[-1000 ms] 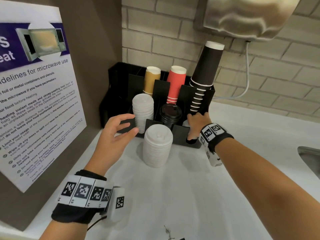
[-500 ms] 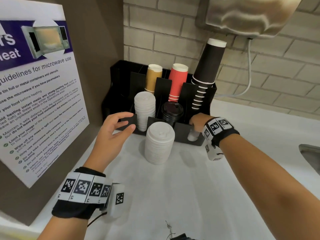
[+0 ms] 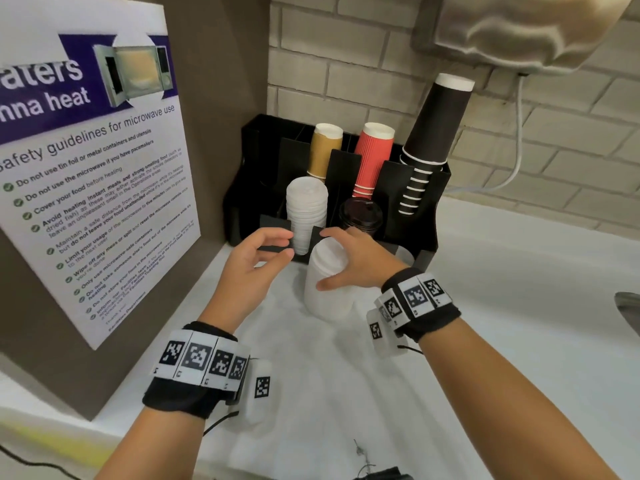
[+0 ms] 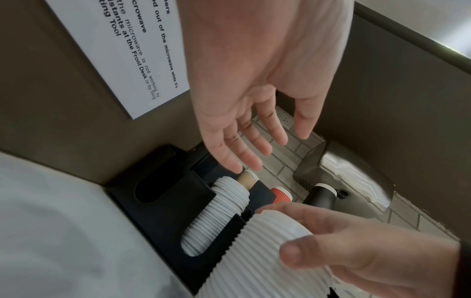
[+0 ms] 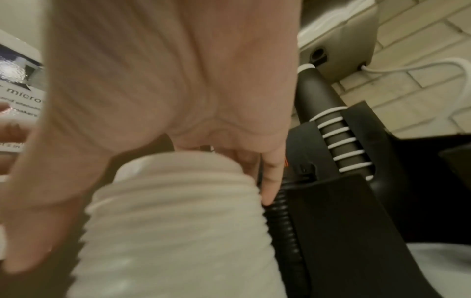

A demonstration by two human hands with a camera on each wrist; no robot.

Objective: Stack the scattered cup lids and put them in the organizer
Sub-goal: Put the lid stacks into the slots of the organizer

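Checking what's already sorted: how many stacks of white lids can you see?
2. One stack stands in the organizer's front left slot; the other stack stands on the counter before it, gripped by the right hand. Others may be hidden.

Even indoor light is falling from above, throwing soft shadows on the white countertop (image 3: 485,341). The brushed-metal wall dispenser (image 3: 519,29) is showing glare. The right wrist view is blurring heavily; wide-angle distortion is bending every frame's edges.
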